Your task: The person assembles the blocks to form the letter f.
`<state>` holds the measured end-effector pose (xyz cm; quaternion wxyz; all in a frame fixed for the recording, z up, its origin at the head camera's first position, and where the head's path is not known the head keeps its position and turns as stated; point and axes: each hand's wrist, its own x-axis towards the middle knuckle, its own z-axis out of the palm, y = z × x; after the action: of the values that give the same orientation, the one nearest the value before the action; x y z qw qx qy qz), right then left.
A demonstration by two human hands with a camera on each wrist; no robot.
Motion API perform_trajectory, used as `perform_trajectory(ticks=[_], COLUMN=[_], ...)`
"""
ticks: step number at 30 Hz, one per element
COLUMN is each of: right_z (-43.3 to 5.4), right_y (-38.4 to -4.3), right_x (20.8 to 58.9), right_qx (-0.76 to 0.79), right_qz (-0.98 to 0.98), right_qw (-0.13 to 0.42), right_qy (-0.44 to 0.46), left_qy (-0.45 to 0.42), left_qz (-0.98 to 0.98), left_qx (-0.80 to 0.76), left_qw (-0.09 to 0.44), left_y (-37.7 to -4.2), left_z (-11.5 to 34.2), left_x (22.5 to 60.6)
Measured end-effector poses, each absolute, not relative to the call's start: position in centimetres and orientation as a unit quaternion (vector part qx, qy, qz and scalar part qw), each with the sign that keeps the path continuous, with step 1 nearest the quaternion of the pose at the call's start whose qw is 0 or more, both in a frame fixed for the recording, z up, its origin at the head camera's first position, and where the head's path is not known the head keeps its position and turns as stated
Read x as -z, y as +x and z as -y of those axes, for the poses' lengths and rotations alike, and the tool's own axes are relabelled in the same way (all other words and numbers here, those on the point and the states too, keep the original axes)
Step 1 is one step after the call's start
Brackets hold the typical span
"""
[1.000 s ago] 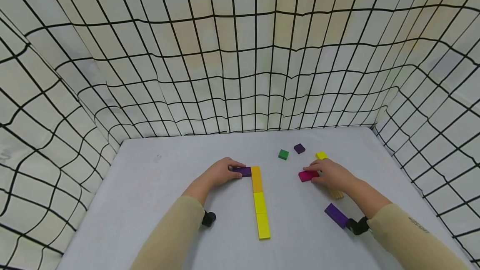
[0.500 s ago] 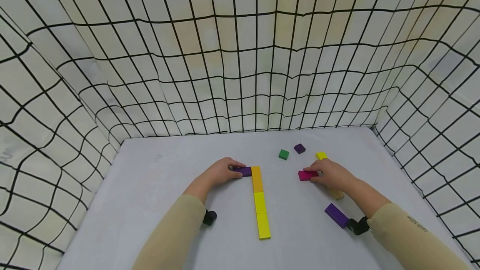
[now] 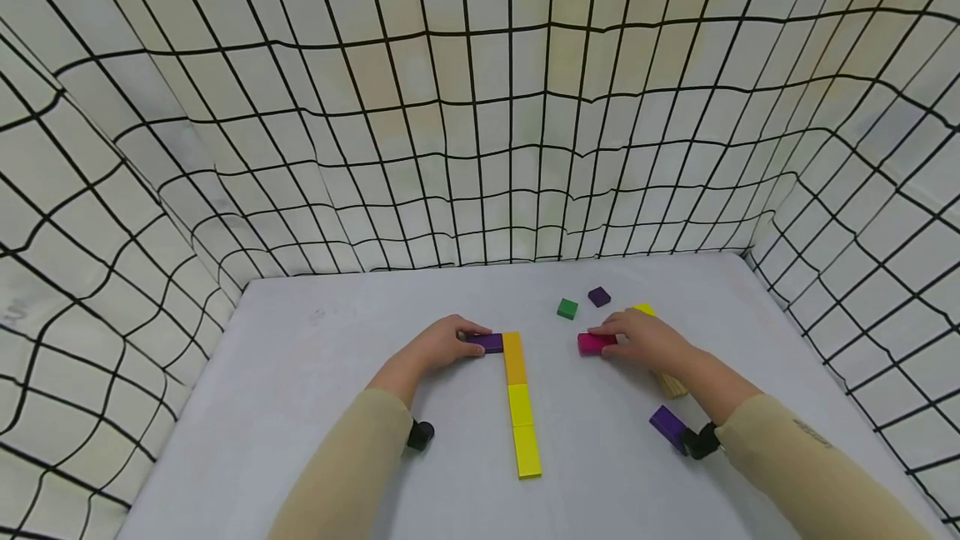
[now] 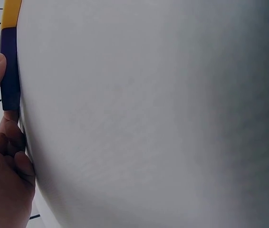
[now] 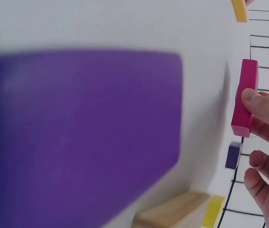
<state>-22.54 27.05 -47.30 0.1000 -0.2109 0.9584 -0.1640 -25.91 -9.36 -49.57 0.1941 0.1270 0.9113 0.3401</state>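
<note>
Pinch grips flanking the orange oblong block [image 3: 514,358].
Left hand [image 3: 441,343]: pinched purple oblong block [image 3: 491,343], best held flush; right hand [image 3: 647,342]: pinched magenta oblong block [image 3: 592,345], best carried level.

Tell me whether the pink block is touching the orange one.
Apart: the head view shows bare white tabletop between the pink block and the orange block.

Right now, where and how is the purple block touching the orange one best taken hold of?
Probably by the long sides of the purple block, near its left end, coming from the left: its right end meets the orange block, and no block adjoins its left. The left hand grips it there.
</note>
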Motion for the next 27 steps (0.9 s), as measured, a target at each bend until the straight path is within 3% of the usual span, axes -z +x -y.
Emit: perform_trajectory(ticks=[27], right_z=[-18.7], right_y=[-25.0], right_x=[47.4], right_qx=[0.092], right_qz=[-0.964], right_qw=[0.097], right_qy=[-0.230], left_qy=[0.124], left_qz=[-0.911], left_qx=[-0.342], left_qw=[0.195], left_y=[-26.1], left_z=[9.2], left_x=[49.5])
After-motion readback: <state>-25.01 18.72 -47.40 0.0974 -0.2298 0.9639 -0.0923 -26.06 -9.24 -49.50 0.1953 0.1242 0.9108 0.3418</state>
